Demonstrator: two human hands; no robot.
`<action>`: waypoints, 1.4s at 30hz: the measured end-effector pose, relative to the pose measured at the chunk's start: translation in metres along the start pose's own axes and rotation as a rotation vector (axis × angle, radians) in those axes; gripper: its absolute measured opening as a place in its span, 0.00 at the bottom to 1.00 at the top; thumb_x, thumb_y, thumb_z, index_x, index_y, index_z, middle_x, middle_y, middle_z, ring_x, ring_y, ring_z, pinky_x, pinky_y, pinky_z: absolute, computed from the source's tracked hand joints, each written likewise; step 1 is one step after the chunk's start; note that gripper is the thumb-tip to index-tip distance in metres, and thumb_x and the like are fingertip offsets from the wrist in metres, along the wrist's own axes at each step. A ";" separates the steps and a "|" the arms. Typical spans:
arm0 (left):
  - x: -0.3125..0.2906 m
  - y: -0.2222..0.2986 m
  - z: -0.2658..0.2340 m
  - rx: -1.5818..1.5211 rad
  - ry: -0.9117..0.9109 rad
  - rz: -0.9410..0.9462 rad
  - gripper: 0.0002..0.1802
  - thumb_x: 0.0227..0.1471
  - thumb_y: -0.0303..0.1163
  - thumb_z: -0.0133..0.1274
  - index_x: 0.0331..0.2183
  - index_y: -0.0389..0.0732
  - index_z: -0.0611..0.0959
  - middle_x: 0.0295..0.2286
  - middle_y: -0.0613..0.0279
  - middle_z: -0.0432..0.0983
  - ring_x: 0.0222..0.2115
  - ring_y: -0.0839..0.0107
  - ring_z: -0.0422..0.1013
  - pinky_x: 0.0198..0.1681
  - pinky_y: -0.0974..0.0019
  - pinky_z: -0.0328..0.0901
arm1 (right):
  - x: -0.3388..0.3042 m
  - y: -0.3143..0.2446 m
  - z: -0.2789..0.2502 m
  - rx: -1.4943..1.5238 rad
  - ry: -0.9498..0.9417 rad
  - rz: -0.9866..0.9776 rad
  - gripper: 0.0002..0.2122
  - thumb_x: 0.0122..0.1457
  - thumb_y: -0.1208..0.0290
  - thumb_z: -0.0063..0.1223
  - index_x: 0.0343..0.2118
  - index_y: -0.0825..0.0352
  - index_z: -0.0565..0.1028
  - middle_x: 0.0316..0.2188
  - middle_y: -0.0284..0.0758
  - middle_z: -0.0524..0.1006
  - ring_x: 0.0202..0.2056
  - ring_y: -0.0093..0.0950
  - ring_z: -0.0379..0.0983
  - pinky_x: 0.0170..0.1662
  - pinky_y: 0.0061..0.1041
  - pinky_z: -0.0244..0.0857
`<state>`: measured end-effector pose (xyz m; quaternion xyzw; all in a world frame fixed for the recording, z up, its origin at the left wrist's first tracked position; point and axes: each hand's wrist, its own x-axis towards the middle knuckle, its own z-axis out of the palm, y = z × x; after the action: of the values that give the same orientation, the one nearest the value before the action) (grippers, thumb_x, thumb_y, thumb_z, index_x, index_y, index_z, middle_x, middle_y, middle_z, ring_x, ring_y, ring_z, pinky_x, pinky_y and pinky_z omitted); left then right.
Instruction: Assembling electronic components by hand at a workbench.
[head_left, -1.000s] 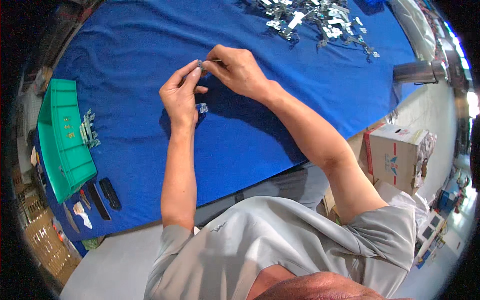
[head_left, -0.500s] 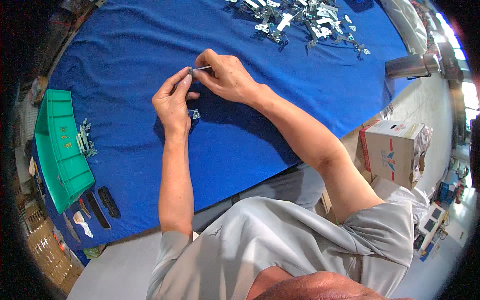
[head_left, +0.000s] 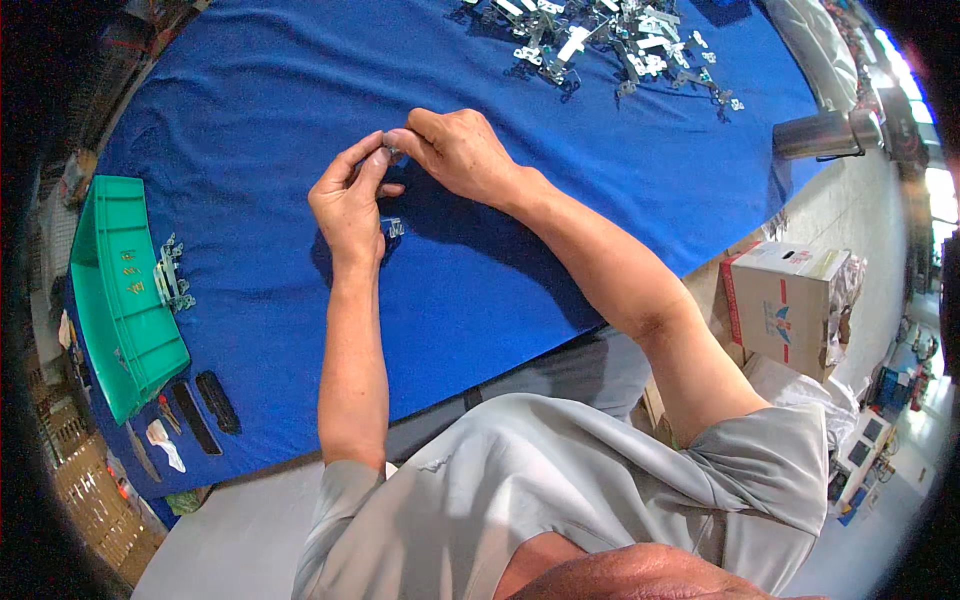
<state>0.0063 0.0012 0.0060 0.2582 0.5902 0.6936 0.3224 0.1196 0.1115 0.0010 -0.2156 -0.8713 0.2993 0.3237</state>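
My left hand (head_left: 347,205) is closed, thumb and forefinger pinching a small metal part (head_left: 392,151) above the blue cloth (head_left: 480,300). Against it, the fingers of my right hand (head_left: 462,158) are pressed together at the same part. Its shape is mostly hidden by the fingertips. A shiny bent metal piece (head_left: 395,228) shows beside the heel of my left hand; whether it lies on the cloth or sits in the palm I cannot tell. At the far side lies a heap of silvery metal brackets (head_left: 640,45).
On the left, a green plastic bin (head_left: 125,310) has several metal brackets (head_left: 172,275) beside it. Nearer are a black brush-like thing (head_left: 217,402), a dark strip (head_left: 195,418) and a crumpled white scrap (head_left: 165,445). A metal cylinder (head_left: 825,134) and a cardboard box (head_left: 785,305) stand right.
A thin pale strip that stuck out by my right fingers no longer shows. The right fingertips have turned and shifted slightly closer to the left ones; the left hand has barely moved.
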 end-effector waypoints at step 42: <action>0.002 -0.004 -0.002 -0.024 0.024 -0.016 0.10 0.53 0.20 0.56 0.39 0.30 0.83 0.35 0.53 0.81 0.33 0.71 0.78 0.26 0.74 0.74 | 0.002 0.003 -0.004 0.185 -0.005 0.059 0.10 0.59 0.67 0.56 0.33 0.71 0.76 0.21 0.39 0.78 0.23 0.30 0.76 0.27 0.29 0.68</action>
<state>0.0037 0.0019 0.0021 0.2412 0.5877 0.7010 0.3240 0.1219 0.1164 0.0022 -0.2098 -0.8340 0.3885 0.3309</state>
